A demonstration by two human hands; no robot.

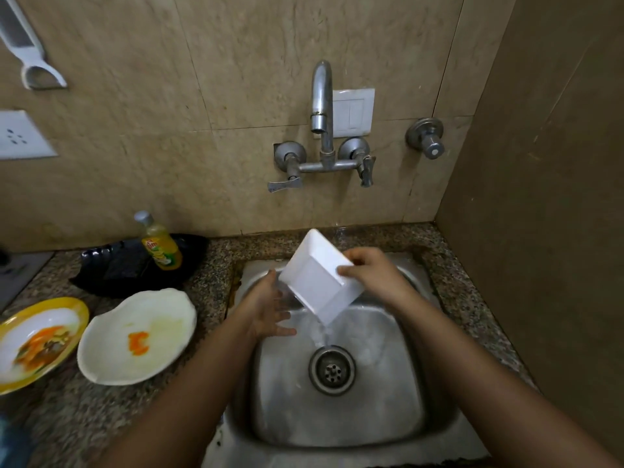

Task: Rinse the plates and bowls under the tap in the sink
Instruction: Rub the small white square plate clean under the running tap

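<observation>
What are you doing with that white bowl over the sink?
A person is tipping a white square bowl over the sink, and water pours from its corner toward the drain. The right grip holds its rim; the left grip is open beside it. A white plate and a yellow-rimmed plate, both dirty, sit on the counter at left.

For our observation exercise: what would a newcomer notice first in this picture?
The white square bowl, tilted over the sink, spilling water toward the drain; the right hand grips it, the left hand open beside it. Then two food-stained plates on the counter, left: a white plate and a yellow-rimmed plate.
</observation>
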